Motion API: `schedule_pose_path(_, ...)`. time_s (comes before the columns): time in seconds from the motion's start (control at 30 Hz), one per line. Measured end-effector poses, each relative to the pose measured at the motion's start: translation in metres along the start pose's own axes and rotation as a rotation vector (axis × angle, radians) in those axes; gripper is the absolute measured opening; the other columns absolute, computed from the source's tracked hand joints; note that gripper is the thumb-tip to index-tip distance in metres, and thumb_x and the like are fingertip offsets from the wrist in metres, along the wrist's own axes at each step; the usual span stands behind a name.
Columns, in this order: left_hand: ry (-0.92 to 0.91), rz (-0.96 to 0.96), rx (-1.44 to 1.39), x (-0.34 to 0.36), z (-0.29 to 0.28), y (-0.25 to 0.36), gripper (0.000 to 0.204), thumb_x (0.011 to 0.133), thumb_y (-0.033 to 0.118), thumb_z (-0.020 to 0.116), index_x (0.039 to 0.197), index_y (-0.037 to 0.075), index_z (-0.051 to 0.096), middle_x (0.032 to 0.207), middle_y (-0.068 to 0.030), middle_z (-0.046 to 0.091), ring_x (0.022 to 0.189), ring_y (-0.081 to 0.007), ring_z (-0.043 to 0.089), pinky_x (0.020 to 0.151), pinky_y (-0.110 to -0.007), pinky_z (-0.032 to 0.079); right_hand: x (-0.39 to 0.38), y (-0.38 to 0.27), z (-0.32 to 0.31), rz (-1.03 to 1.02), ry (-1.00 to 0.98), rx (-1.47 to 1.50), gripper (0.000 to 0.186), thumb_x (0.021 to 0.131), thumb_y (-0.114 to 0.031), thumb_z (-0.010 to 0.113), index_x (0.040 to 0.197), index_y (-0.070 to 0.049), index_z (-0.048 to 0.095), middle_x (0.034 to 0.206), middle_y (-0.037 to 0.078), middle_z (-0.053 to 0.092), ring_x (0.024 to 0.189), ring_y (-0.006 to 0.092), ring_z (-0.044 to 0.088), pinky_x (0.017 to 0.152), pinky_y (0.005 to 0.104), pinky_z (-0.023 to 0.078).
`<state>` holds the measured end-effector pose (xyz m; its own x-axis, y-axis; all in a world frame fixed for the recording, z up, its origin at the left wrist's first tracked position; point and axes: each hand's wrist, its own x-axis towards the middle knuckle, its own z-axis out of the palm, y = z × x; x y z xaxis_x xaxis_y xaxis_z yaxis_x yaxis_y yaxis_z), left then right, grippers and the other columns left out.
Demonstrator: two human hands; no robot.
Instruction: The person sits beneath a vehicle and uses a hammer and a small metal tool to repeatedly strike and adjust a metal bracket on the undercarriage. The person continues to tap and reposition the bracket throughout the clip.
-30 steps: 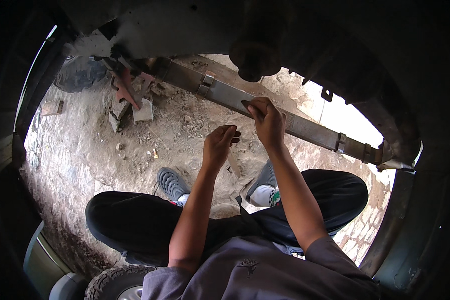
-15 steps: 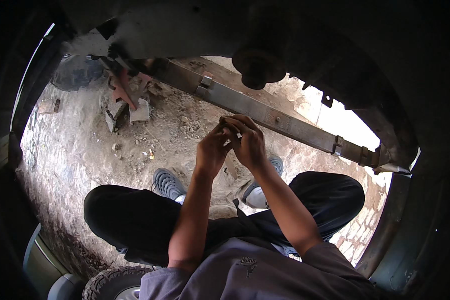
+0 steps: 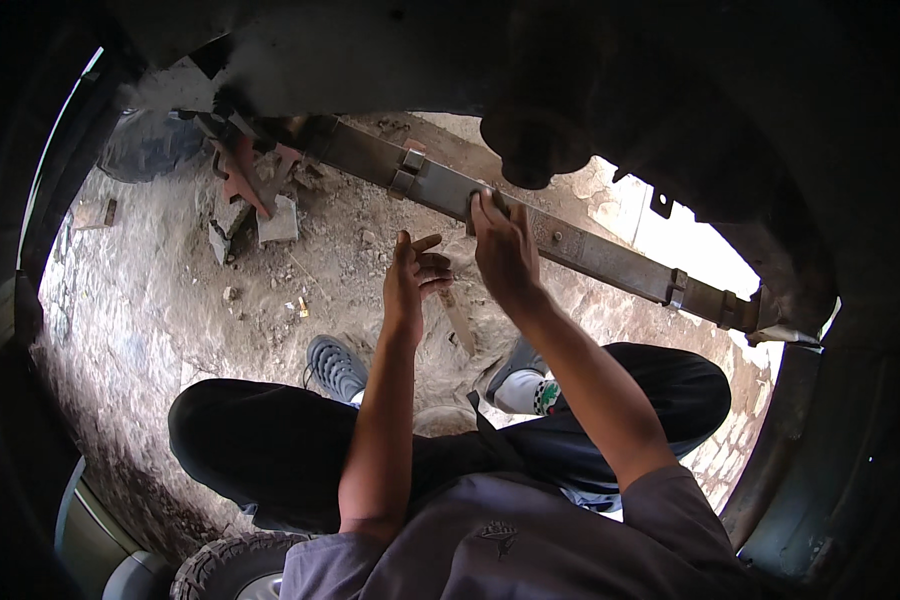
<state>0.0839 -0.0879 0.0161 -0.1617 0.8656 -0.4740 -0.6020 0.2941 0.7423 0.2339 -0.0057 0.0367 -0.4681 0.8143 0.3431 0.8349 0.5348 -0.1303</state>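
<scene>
A long flat steel leaf spring [image 3: 600,256] runs slantwise across the view, with metal clamps [image 3: 406,178] round it. My right hand [image 3: 507,250] reaches up to the middle of the spring. Its fingers are bent together over a small dark piece [image 3: 473,216] at the near edge; what this is stays too dark to make out. Apart from the spring, my left hand [image 3: 410,283] is raised in the air with its fingers spread and nothing in them.
Dark vehicle underbody parts hang overhead, including a rounded one [image 3: 535,150] close beyond my right hand. A red metal stand [image 3: 238,180] and broken concrete blocks [image 3: 280,220] are at the far left. A tyre [image 3: 220,568] lies at the lower left. Rubble covers the dirt floor.
My hands were together below the spring and have parted. The right moved up to the spring; the left moved slightly left and its fingers spread.
</scene>
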Motion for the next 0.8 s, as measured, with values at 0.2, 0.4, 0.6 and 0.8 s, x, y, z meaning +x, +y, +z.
schedule_pose_path(0.2, 0.056, 0.047, 0.005, -0.001, 0.002, 0.023, 0.066, 0.109, 0.060, 0.045, 0.126, 0.002, 0.072, 0.080, -0.0021, 0.059, 0.075, -0.0157, 0.060, 0.080, -0.040, 0.058, 0.005, -0.009, -0.011, 0.028, -0.331, -0.073, 0.047, 0.099, -0.008, 0.055, 0.143, 0.006, 0.059, 0.146, 0.021, 0.062, 0.131, 0.0329, 0.060, 0.118, 0.0399, 0.044)
schedule_pose_path(0.4, 0.277, 0.133, 0.251, 0.022, -0.007, 0.050, 0.056, 0.103, 0.058, 0.063, 0.099, 0.003, 0.071, 0.073, -0.0009, 0.056, 0.066, -0.0125, 0.058, 0.062, -0.033, 0.059, 0.046, -0.007, -0.024, -0.140, -0.468, -0.341, 0.043, 0.097, -0.010, 0.058, 0.136, 0.008, 0.064, 0.140, 0.019, 0.066, 0.122, 0.0297, 0.064, 0.122, 0.0458, 0.039)
schedule_pose_path(0.6, 0.512, 0.133, 0.599, 0.092, -0.026, 0.063, 0.074, 0.085, 0.072, 0.079, 0.105, 0.001, 0.067, 0.083, -0.0036, 0.061, 0.067, -0.0153, 0.064, 0.051, -0.032, 0.058, 0.032, 0.007, -0.009, -0.010, -0.250, -0.007, 0.045, 0.094, -0.007, 0.062, 0.138, 0.001, 0.067, 0.143, 0.017, 0.066, 0.121, 0.0322, 0.062, 0.108, 0.0394, 0.053)
schedule_pose_path(0.8, 0.280, -0.044, 0.445, 0.101, -0.031, 0.063, 0.078, 0.086, 0.073, 0.077, 0.122, 0.004, 0.070, 0.098, -0.0071, 0.071, 0.082, -0.0192, 0.072, 0.064, -0.038, 0.063, -0.011, -0.008, -0.002, -0.078, -0.098, 0.046, 0.033, 0.098, -0.008, 0.058, 0.128, -0.001, 0.070, 0.132, 0.015, 0.070, 0.113, 0.0307, 0.065, 0.107, 0.0366, 0.051)
